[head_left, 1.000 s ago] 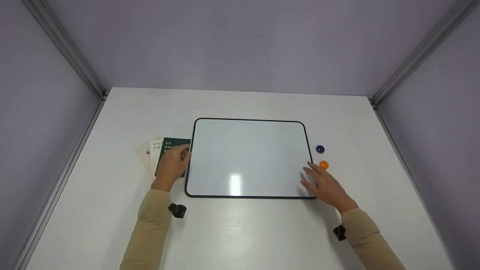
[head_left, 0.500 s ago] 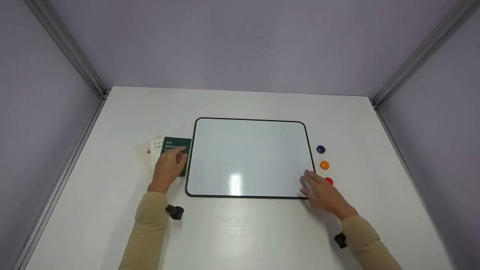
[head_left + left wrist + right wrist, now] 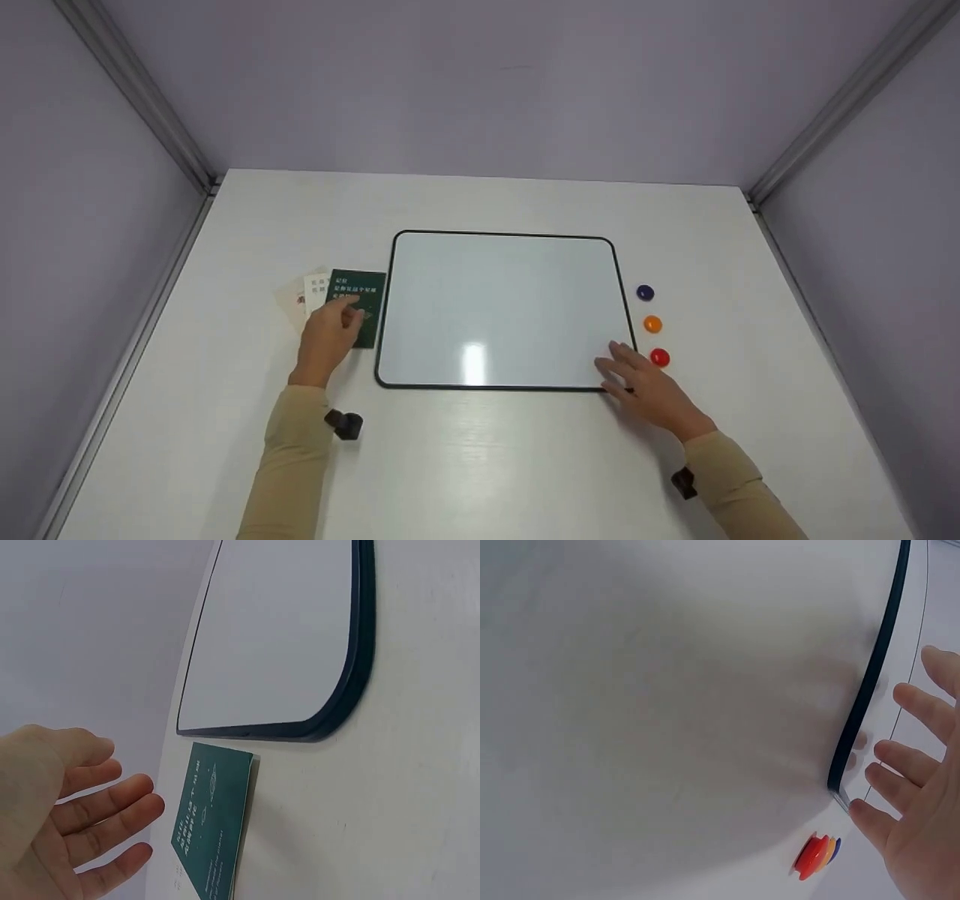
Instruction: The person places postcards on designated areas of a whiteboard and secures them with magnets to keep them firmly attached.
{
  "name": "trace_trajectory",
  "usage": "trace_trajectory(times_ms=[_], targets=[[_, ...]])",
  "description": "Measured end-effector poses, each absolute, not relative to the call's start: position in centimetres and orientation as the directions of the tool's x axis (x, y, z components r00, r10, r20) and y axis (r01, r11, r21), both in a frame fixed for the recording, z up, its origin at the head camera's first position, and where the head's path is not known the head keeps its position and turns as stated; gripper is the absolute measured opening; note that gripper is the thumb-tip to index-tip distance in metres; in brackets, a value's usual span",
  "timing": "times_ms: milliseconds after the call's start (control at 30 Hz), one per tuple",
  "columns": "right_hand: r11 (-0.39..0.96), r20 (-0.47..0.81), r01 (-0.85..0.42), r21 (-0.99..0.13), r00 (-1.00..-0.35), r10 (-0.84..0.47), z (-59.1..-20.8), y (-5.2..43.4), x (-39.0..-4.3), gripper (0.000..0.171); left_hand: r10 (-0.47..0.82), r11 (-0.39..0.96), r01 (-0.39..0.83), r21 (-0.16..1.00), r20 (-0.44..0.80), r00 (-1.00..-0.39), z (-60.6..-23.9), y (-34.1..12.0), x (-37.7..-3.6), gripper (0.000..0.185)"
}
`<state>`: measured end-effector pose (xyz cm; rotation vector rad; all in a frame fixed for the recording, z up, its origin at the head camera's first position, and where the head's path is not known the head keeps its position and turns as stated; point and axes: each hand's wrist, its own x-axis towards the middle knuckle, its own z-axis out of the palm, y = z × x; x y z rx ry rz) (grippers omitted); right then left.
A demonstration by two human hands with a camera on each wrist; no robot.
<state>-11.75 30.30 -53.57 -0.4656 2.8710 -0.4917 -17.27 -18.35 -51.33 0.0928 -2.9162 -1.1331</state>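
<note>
A whiteboard (image 3: 502, 307) with a thin black frame lies flat on the table. My left hand (image 3: 324, 337), fingers loosely bent and holding nothing, hovers at the dark green booklet (image 3: 366, 330) left of the board. In the left wrist view a space shows between the fingers and the green booklet (image 3: 217, 817). White printing marks its cover. Over the board's near right corner, my right hand (image 3: 660, 394) is spread, with nothing in it. Its fingers (image 3: 922, 709) appear raised above the black rim (image 3: 866, 682) in the right wrist view.
Partly under the booklet lie a white printed card (image 3: 315, 283) and a cream sheet (image 3: 289, 300). Right of the board, a dark blue (image 3: 645, 292), an orange (image 3: 652, 324) and a red round magnet-like button (image 3: 660, 357) form a row. Purplish walls (image 3: 480, 90) enclose the table.
My left hand has drawn back leftward from the board's edge, uncovering more of the green booklet. My right hand has shifted slightly toward me, and the red button has come into full view.
</note>
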Motion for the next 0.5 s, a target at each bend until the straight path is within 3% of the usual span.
trace_trajectory(times_ms=[167,500], targets=[[0.887,-0.171,-0.247,-0.389,-0.927,-0.333,-53.8,30.4,-11.5,0.045,-0.093,0.734,-0.103,0.671,-0.051,-0.994,-51.7,-18.9,-16.9,0.038],[0.884,-0.21,-0.198,-0.424,-0.928,-0.309,-54.2,30.6,-11.1,0.047,-0.118,0.757,-0.068,0.649,0.034,-0.992,-52.3,-19.8,-16.9,0.035]])
